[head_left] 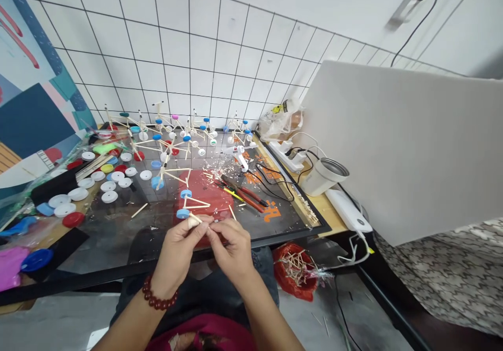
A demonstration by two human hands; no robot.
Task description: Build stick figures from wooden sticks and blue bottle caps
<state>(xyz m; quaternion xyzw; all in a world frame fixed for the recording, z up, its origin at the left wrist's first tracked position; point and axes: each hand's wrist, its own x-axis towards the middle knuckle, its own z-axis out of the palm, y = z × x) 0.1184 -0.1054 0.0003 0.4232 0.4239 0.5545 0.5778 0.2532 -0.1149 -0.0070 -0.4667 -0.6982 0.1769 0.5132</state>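
Above the table's front edge, my left hand (pixel 178 249) is closed in a pinch on a thin wooden stick (pixel 195 217), with a pale wrap on one finger. My right hand (pixel 231 243) is closed too, its fingertips meeting the left ones; what they pinch is too small to make out. Just beyond lies a stick frame (pixel 196 203) with blue bottle caps (pixel 183 214) as wheels. Another stick (pixel 232 212) shows close to my right fingers; whether they touch it I cannot tell. Under the frame is a red mat (pixel 218 194).
Stick-and-cap models (pixel 186 138) stand along the back. Loose bottle caps (pixel 109 197) cover the left. A white glue gun (pixel 238 156), red-handled pliers (pixel 247 194) and wood scraps lie right of centre. A tin (pixel 326 177) stands by a power strip (pixel 288 156); a red bag of sticks (pixel 294 272) sits below.
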